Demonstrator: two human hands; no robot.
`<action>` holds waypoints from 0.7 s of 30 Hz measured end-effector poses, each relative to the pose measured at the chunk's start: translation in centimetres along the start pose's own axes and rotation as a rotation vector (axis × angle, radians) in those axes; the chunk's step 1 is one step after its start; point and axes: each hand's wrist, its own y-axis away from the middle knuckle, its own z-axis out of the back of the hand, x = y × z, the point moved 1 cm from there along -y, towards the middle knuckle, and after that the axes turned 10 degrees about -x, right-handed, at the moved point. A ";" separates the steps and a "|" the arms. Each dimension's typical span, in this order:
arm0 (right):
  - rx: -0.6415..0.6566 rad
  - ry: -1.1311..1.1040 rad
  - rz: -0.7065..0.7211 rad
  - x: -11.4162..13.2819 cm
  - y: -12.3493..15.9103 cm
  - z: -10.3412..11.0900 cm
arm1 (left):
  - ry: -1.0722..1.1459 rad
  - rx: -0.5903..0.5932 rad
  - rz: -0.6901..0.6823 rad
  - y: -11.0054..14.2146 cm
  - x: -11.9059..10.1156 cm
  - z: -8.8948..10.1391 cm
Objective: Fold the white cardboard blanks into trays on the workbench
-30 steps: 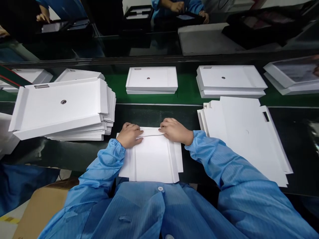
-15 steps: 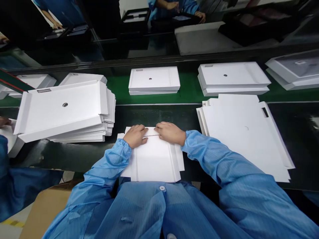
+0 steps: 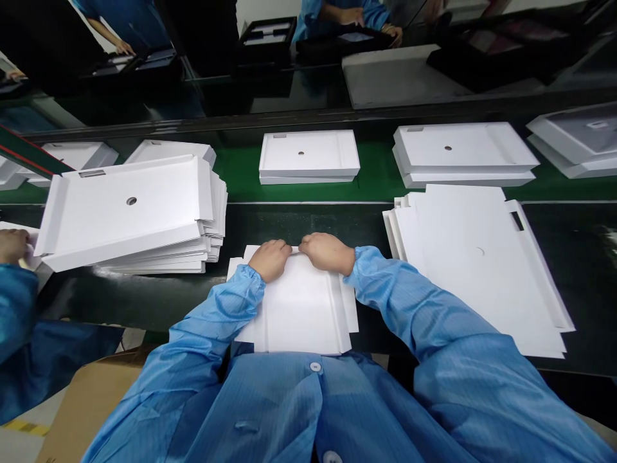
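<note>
A white cardboard sheet [image 3: 301, 312] with creased sides lies on the dark bench right in front of my body. Side by side, both hands are at its far edge. The fingers of my left hand [image 3: 271, 260] curl over the far flap, closed on the card. My right hand [image 3: 328, 253] grips the same flap just to the right, its fingers bent and pressed together. Between the hands the flap is lifted into a fold, and most of it is hidden by the fingers. The fingertips are partly out of sight.
To the left rises a stack of part-folded white trays [image 3: 120, 212]. Flat white blanks [image 3: 477, 263] are piled at the right. Folded white trays [image 3: 308, 154] sit along the green strip [image 3: 376, 173] behind. A co-worker's hand [image 3: 13, 245] shows at the left edge; people work across the bench.
My fingers have drawn closer together and curled over the far flap, which now stands up from the sheet. The co-worker's hand at left has come further into view.
</note>
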 end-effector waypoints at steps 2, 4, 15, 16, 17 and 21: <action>0.020 -0.055 -0.037 -0.5 -0.4 0.1 | 0.027 0.042 0.024 -0.8 0.6 0.1; 0.026 -0.118 -0.109 -1.0 -0.5 0.1 | 0.068 0.060 0.087 -1.4 1.2 0.2; -0.138 0.043 0.021 -1.8 0.7 -0.2 | 0.018 -0.095 0.085 -0.4 2.5 0.4; -0.140 0.055 0.028 -1.8 0.7 -0.3 | 0.009 -0.100 0.072 -0.4 2.5 0.2; -0.140 0.066 0.039 -1.8 0.6 -0.4 | 0.005 -0.104 0.056 -0.5 2.4 0.0; -0.137 0.094 0.079 -1.8 0.5 -0.5 | -0.014 -0.117 -0.005 -0.7 2.2 -0.7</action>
